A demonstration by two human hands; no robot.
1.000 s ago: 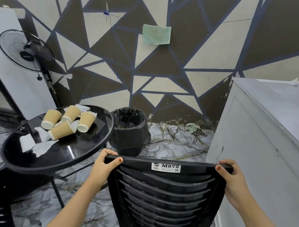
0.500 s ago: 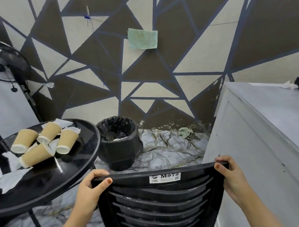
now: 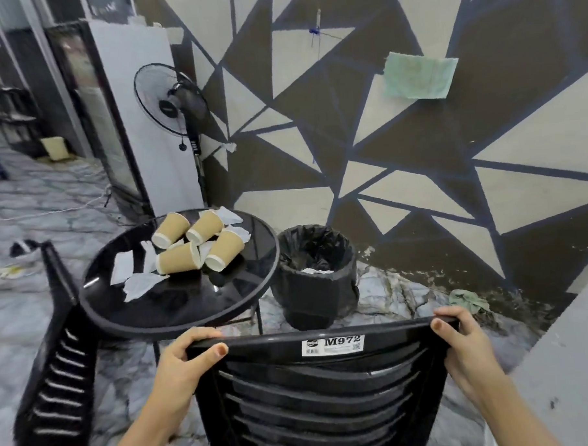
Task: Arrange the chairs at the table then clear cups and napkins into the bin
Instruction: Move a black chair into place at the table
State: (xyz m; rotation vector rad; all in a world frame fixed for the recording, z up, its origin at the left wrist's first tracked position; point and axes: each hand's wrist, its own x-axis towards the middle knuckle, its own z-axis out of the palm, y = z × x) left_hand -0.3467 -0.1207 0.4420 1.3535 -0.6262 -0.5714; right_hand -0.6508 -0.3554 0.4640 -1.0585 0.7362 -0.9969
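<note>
I hold a black slatted plastic chair [image 3: 320,387] by the top of its backrest, close in front of me. My left hand [image 3: 184,362] grips the left corner and my right hand [image 3: 459,347] grips the right corner. Just beyond stands a round black table [image 3: 175,309] with several brown paper cups [image 3: 199,243] lying on their sides among crumpled white napkins [image 3: 140,283]. A black-lined bin [image 3: 317,275] sits on the floor right of the table. A second black chair [image 3: 56,361] stands at the table's left.
A pedestal fan [image 3: 169,103] and a white panel [image 3: 143,121] stand behind the table against the patterned wall. A grey counter [image 3: 562,379] rises at my right. A green rag [image 3: 467,299] lies on the marble floor near the wall.
The view has swung left, bringing the table, fan and second chair into frame. The chair in my hands now sits nearer the table; both hands keep their grip.
</note>
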